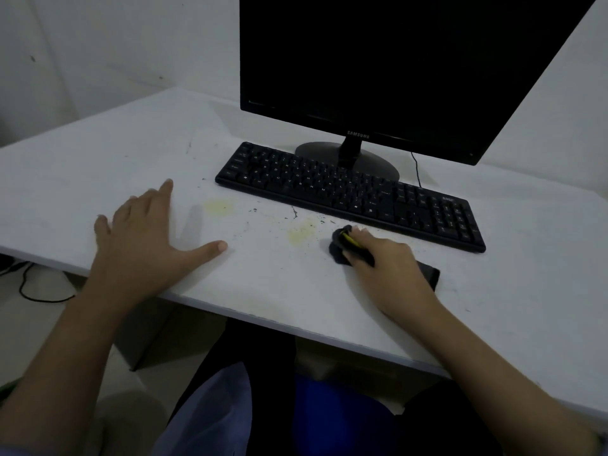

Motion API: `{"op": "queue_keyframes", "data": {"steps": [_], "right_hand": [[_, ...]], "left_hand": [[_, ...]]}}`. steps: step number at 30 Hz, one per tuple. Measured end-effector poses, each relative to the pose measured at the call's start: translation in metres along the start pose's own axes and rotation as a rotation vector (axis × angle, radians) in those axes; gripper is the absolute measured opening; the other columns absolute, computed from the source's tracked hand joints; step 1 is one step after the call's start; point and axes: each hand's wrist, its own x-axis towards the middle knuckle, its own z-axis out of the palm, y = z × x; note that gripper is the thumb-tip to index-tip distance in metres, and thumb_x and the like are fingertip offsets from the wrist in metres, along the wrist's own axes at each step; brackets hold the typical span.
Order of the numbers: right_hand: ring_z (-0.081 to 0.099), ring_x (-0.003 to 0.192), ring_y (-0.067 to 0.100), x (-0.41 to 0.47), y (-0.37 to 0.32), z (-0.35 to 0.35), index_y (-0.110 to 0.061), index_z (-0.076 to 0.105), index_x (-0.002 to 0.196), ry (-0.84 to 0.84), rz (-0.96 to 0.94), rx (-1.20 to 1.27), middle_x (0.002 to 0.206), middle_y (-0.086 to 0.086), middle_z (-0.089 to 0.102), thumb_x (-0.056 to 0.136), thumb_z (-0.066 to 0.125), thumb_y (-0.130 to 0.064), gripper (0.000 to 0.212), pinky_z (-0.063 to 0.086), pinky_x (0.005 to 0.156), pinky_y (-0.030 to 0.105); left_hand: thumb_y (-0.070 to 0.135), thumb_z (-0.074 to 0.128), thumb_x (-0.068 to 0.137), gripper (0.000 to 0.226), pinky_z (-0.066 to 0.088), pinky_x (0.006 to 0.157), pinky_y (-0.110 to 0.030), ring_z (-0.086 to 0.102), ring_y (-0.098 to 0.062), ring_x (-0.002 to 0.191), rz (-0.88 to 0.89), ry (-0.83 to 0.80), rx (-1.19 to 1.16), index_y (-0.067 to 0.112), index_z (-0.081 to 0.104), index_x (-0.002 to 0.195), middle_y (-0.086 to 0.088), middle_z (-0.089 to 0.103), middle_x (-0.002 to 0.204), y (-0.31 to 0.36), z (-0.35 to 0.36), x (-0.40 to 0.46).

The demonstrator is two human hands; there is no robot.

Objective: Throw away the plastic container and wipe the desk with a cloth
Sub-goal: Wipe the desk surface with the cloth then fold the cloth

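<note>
My right hand (pixel 385 258) presses a dark cloth (pixel 339 246) with a yellow stripe onto the white desk (pixel 98 166), just in front of the keyboard. Part of the cloth sticks out behind the wrist. A yellowish stain (pixel 301 233) with dark specks lies just left of the cloth, and a second yellowish stain (pixel 218 205) lies further left. My left hand (pixel 144 232) rests flat on the desk with fingers spread, holding nothing. No plastic container is in view.
A black keyboard (pixel 355 192) lies across the desk behind my right hand, in front of a black monitor (pixel 394 67) on its stand. A cable (pixel 36 291) hangs below the desk's left edge. My lap is under the front edge.
</note>
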Motion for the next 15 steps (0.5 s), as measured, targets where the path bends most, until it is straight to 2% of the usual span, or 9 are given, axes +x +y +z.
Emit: {"op": "queue_keyframes", "data": {"steps": [2,5,7,9,12,15], "right_hand": [[0.036,0.133,0.011,-0.003,0.001,-0.005,-0.022,0.04,0.137,-0.057,-0.034,0.06,0.146,-0.001,0.04,0.089,0.057,-0.027,0.051,0.022,0.107,0.017],[0.026,0.126,-0.008,-0.011,0.01,-0.023,-0.032,0.033,0.14,-0.155,-0.097,0.077,0.136,-0.026,0.027,0.078,0.066,-0.041,0.07,0.018,0.099,0.005],[0.027,0.12,-0.013,-0.02,0.023,-0.034,-0.036,0.036,0.137,-0.084,-0.111,0.079,0.132,-0.031,0.027,0.076,0.067,-0.041,0.068,0.018,0.089,-0.008],[0.034,0.119,-0.012,-0.031,0.041,-0.042,-0.036,0.048,0.129,0.082,-0.073,0.085,0.132,-0.029,0.037,0.078,0.065,-0.037,0.053,0.019,0.084,-0.012],[0.045,0.113,-0.003,-0.044,0.068,-0.045,-0.025,0.06,0.119,0.243,0.006,0.04,0.125,-0.02,0.05,0.085,0.059,-0.025,0.034,0.023,0.087,-0.007],[0.05,0.115,0.008,-0.049,0.082,-0.038,-0.016,0.06,0.119,0.259,0.055,0.002,0.13,-0.004,0.056,0.088,0.056,-0.015,0.031,0.029,0.097,0.012]], "left_hand": [[0.082,0.033,0.056,0.104,0.012,0.112,-0.058,0.026,-0.025,0.138,0.121,0.068,-0.122,0.03,0.02,0.144,-0.003,0.031,0.15,0.017,-0.001,-0.006],[0.07,0.042,0.069,0.073,0.021,0.111,-0.054,0.036,-0.011,0.129,0.368,0.122,-0.334,0.032,0.047,0.131,0.006,0.048,0.137,0.054,0.001,-0.015],[0.062,0.045,0.076,0.056,0.03,0.108,-0.04,0.039,0.001,0.118,0.501,0.12,-0.435,0.031,0.058,0.12,0.012,0.055,0.126,0.081,0.002,-0.016],[0.055,0.047,0.081,0.045,0.036,0.099,-0.029,0.044,0.001,0.111,0.62,0.07,-0.478,0.029,0.062,0.115,0.014,0.059,0.118,0.108,0.003,-0.016],[0.046,0.051,0.087,0.036,0.045,0.09,-0.03,0.051,-0.006,0.105,0.763,-0.06,-0.413,0.026,0.061,0.114,0.013,0.062,0.113,0.151,0.005,-0.016],[0.051,0.049,0.086,0.035,0.048,0.081,-0.033,0.051,-0.01,0.1,0.835,-0.183,-0.233,0.027,0.061,0.11,0.011,0.062,0.107,0.185,0.015,-0.016]]}}
